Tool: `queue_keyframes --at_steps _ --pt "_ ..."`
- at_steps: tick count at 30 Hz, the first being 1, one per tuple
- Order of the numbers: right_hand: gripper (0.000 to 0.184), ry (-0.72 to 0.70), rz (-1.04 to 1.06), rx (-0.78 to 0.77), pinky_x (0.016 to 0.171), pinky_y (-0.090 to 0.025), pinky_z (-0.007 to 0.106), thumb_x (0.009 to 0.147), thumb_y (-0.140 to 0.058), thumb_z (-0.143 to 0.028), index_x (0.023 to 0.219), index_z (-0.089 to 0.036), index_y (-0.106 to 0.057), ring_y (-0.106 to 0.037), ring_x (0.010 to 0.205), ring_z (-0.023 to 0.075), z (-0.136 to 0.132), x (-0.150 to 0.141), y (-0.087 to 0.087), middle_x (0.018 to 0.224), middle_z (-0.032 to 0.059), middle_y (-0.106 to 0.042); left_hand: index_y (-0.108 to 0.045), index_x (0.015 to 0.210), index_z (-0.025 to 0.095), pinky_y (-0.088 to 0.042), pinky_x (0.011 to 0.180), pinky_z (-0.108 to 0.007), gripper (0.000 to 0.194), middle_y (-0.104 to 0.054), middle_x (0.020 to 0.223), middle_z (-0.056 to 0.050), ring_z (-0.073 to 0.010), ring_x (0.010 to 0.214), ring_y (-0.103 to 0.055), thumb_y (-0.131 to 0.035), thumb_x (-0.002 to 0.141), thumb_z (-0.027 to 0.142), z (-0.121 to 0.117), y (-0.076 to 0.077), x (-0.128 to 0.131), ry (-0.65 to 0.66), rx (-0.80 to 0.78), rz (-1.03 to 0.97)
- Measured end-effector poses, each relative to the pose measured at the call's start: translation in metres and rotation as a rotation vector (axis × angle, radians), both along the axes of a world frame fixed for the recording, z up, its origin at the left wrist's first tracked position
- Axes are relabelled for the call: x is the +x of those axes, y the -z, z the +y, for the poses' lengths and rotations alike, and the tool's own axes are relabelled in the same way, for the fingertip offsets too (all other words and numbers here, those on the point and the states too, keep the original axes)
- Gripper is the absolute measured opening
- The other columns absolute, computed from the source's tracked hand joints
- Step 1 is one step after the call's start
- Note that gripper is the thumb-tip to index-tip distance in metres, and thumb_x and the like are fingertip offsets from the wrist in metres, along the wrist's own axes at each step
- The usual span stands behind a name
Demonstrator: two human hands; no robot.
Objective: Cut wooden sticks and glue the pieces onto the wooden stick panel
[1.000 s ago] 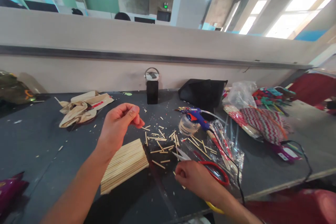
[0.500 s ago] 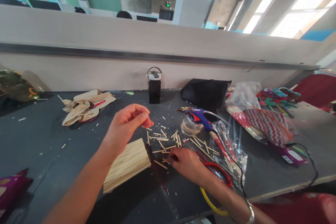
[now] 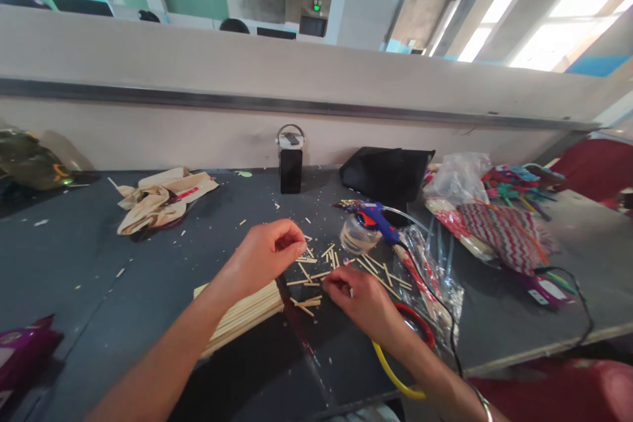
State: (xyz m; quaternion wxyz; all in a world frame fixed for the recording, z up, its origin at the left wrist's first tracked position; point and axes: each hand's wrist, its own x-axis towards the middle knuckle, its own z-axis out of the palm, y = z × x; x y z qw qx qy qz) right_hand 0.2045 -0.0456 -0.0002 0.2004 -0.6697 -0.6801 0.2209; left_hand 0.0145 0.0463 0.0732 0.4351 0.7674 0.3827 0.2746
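My left hand [image 3: 270, 250] hovers over the far edge of a mat-like stack of pale wooden sticks [image 3: 242, 320], its thumb and fingers pinched together. Whatever may be in that pinch is too small to make out. Close by on the right, my right hand [image 3: 359, 293] is low at the table with curled fingertips drawn together, and what they hold is hidden. Between and beyond the hands lie several short cut stick pieces [image 3: 305, 271], with a small cluster of pieces [image 3: 307, 303] beside the stack's right end.
A blue glue gun [image 3: 378, 217] rests on a clear round container [image 3: 359, 237]. Red-and-yellow handles [image 3: 395, 372] lie beneath my right forearm. Plastic packaging [image 3: 435, 277] is at the right, crumpled beige cloth [image 3: 165, 201] at the left, and a black phone-like object [image 3: 291, 171] stands by the wall.
My left hand has moved right and down, closer to the stick pieces. My right hand has shifted slightly right and up, uncovering more short pieces beside the stack.
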Motion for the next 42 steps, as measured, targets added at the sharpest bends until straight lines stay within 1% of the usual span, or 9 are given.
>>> queue_keyframes --at_steps 4,10,17,21,26,31,36,39,42 --pt "0.010 -0.070 -0.047 -0.047 0.073 -0.042 0.026 0.082 -0.059 -0.020 0.085 -0.020 -0.069 -0.063 0.085 0.0200 -0.005 -0.005 0.011 0.092 0.0059 -0.068 -0.058 0.068 0.019 -0.034 0.052 -0.023 0.021 -0.058 0.059 0.003 -0.0122 0.055 -0.048 -0.058 0.082 0.034 -0.002 0.000 0.000 -0.093 0.139 0.033" --pt "0.017 -0.057 0.020 -0.067 0.077 -0.040 0.030 0.085 -0.052 -0.018 0.082 -0.018 -0.068 -0.059 0.090 0.0223 -0.004 -0.011 0.026 0.095 0.0095 -0.066 -0.049 0.059 0.020 -0.025 0.047 -0.024 0.033 -0.050 0.050 0.004 -0.0105 0.046 -0.040 -0.052 0.087 0.036 -0.004 -0.002 -0.001 -0.132 0.183 -0.005" --pt "0.015 0.073 0.474 -0.129 0.058 -0.039 0.023 0.077 -0.064 -0.032 0.076 -0.017 -0.066 -0.051 0.061 0.0118 0.007 -0.002 0.003 0.067 -0.0011 -0.061 -0.044 0.054 0.020 -0.023 0.047 -0.024 0.040 -0.042 0.049 0.005 -0.0102 0.046 -0.037 -0.049 0.089 0.038 0.003 0.007 -0.002 -0.113 0.196 0.032" --pt "0.029 0.126 0.800 -0.220 0.041 -0.024 0.019 0.076 -0.065 -0.045 0.079 -0.016 -0.061 -0.036 0.047 0.0068 0.014 -0.009 -0.012 0.055 -0.0062 -0.045 -0.056 0.067 0.020 -0.032 0.052 -0.024 0.021 -0.054 0.058 0.003 -0.0125 0.055 -0.046 -0.054 0.084 0.032 0.012 0.003 -0.009 -0.119 0.177 0.014" --pt "0.033 0.072 1.117 -0.277 0.041 -0.017 0.018 0.074 -0.069 -0.046 0.073 -0.016 -0.056 -0.031 0.049 0.0053 0.014 -0.027 -0.026 0.057 -0.0061 -0.041 -0.063 0.082 0.019 -0.044 0.068 -0.028 0.011 -0.065 0.077 -0.002 -0.0172 0.074 -0.059 -0.061 0.079 0.030 0.013 0.000 -0.025 -0.114 -0.112 -0.145" --pt "0.029 0.041 1.386 -0.310 0.041 -0.013 0.019 0.072 -0.076 -0.038 0.071 -0.014 -0.059 -0.027 0.045 0.0032 0.018 -0.037 -0.033 0.053 -0.0062 -0.044 -0.067 0.102 0.020 -0.046 0.082 -0.033 0.028 -0.068 0.102 -0.007 -0.0208 0.093 -0.061 -0.067 0.075 0.023 -0.010 0.015 -0.030 0.047 -0.542 -0.361" --pt "0.028 0.017 1.445 -0.336 0.040 -0.013 0.018 0.071 -0.078 -0.035 0.069 -0.014 -0.059 -0.028 0.046 0.0033 0.022 -0.041 -0.036 0.053 -0.0053 -0.045 -0.069 0.093 0.019 -0.044 0.066 -0.025 0.019 -0.066 0.086 -0.003 -0.0156 0.076 -0.057 -0.069 0.078 0.031 -0.026 0.022 -0.019 0.014 -0.558 -0.440" --pt "0.024 0.005 1.529 -0.373 0.039 -0.013 0.016 0.072 -0.077 -0.030 0.070 -0.014 -0.058 -0.031 0.048 0.0036 0.020 -0.039 -0.040 0.059 -0.0042 -0.046 -0.067 0.077 0.016 -0.040 0.056 -0.023 0.019 -0.060 0.070 -0.001 -0.0127 0.063 -0.053 -0.064 0.082 0.035 -0.023 0.022 -0.014 -0.009 -0.546 -0.472" --pt "0.021 -0.009 1.660 -0.410 0.038 -0.013 0.014 0.075 -0.073 -0.027 0.070 -0.014 -0.057 -0.031 0.049 0.0028 0.019 -0.035 -0.044 0.067 -0.0032 -0.046 -0.064 0.082 0.016 -0.040 0.056 -0.025 0.014 -0.062 0.071 -0.002 -0.0132 0.062 -0.055 -0.058 0.085 0.030 -0.015 0.021 -0.013 -0.027 -0.578 -0.529"
